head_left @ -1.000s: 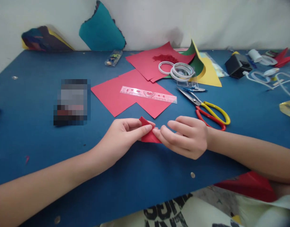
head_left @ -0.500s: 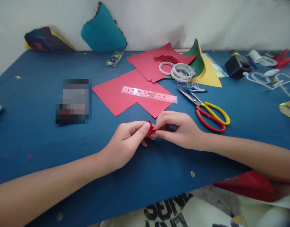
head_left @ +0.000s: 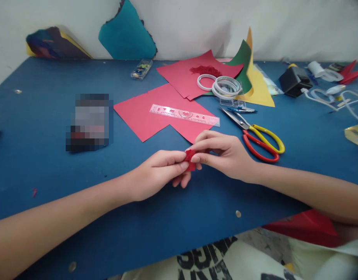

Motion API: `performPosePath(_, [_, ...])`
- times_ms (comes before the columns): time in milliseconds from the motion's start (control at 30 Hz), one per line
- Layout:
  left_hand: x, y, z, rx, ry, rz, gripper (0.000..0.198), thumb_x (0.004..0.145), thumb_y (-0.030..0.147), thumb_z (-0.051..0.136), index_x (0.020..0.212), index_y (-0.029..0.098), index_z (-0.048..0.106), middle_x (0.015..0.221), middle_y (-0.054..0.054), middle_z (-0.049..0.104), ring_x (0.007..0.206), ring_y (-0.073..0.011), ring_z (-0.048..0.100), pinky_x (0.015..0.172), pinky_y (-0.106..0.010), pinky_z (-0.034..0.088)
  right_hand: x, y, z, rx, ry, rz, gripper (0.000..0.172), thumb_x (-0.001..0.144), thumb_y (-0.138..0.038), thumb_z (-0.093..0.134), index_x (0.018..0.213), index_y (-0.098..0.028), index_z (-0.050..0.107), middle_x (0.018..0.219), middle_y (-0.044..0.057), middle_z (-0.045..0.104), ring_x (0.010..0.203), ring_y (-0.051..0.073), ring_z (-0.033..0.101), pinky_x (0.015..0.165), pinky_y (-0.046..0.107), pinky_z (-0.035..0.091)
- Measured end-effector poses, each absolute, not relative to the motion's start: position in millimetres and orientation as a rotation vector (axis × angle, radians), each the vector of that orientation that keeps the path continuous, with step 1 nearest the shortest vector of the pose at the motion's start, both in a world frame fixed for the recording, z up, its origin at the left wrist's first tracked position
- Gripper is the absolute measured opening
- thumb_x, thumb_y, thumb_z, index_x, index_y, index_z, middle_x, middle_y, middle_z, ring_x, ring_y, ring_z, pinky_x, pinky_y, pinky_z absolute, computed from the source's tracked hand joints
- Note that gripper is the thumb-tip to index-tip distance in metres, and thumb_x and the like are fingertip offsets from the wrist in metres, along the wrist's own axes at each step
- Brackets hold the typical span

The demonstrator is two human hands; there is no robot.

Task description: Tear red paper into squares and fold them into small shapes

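Observation:
A small folded piece of red paper is pinched between my two hands above the blue table. My left hand grips its left side, thumb on top and other fingers underneath. My right hand holds its right side between thumb and fingertips. The fingers hide part of the piece, so its full shape cannot be made out. Just beyond my hands lie red paper sheets, with a clear plastic ruler across them. Scissors with one red and one yellow handle lie open beyond my right hand.
White tape rolls and red thread-like shreds rest on the back red sheet. Green and yellow paper curl behind. A black box and white cable sit right; a blurred-out object lies left.
The red paper piece has turned more upright and shifted slightly right. My left hand has moved with it, and my right fingers now lie over its top and front.

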State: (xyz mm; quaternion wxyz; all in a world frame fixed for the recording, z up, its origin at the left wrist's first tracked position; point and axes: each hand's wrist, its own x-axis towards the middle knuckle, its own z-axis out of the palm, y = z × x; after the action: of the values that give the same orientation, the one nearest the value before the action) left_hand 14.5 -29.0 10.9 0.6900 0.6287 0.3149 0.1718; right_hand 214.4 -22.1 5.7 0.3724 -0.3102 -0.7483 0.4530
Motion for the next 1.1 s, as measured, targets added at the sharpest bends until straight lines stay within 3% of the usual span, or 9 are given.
performPosePath(167, [14, -26, 16, 1.441, 0.713, 0.321, 0.024, 0.091, 0.028, 0.039, 0.094, 0.016, 0.06, 0.064, 0.004, 0.042, 0.057, -0.0094, 0.036, 0.053, -0.023, 0.031, 214, -21, 6, -0.788, -1.81, 1.352, 0.008, 0.079, -0.02, 0.069, 0.082, -0.015, 0.065, 0.081, 0.0, 0.057, 0.059, 0.009, 0.062, 0.055, 0.025, 0.051])
performPosePath(300, [16, -28, 15, 1.519, 0.784, 0.333, 0.021, 0.089, 0.032, 0.043, 0.092, 0.019, 0.059, 0.069, 0.003, 0.045, 0.06, -0.0102, 0.039, 0.053, -0.022, 0.033, 214, -22, 5, -0.843, -1.799, 1.373, 0.01, 0.079, -0.021, 0.069, 0.08, -0.014, 0.062, 0.076, -0.001, 0.058, 0.06, 0.009, 0.059, 0.057, 0.025, 0.049])
performPosePath(567, [20, -36, 4, 1.668, 0.974, 0.495, 0.028, 0.088, 0.032, 0.048, 0.065, 0.018, 0.054, 0.056, 0.004, 0.052, 0.049, -0.0075, 0.047, 0.049, -0.02, 0.036, 214, -23, 6, -0.895, -1.884, 1.228, 0.01, 0.078, -0.022, 0.07, 0.08, -0.015, 0.063, 0.079, 0.0, 0.057, 0.065, 0.008, 0.053, 0.057, 0.022, 0.045])
performPosePath(800, [19, -33, 4, 1.721, 0.912, 0.479, 0.027, 0.087, 0.024, 0.048, 0.06, 0.018, 0.052, 0.053, 0.005, 0.046, 0.047, -0.0063, 0.039, 0.044, -0.019, 0.03, 215, -23, 8, -0.869, -1.925, 1.213, 0.009, 0.079, -0.024, 0.069, 0.083, -0.015, 0.069, 0.079, 0.002, 0.062, 0.068, 0.011, 0.059, 0.06, 0.024, 0.049])
performPosePath(1100, [21, -34, 9, 1.722, 0.913, 0.447, 0.03, 0.086, 0.03, 0.046, 0.058, 0.018, 0.047, 0.051, 0.005, 0.039, 0.046, -0.0062, 0.032, 0.042, -0.02, 0.025, 214, -23, 5, -0.887, -1.78, 1.418, 0.015, 0.072, -0.024, 0.076, 0.075, -0.014, 0.066, 0.072, 0.0, 0.061, 0.064, 0.01, 0.057, 0.057, 0.023, 0.046])
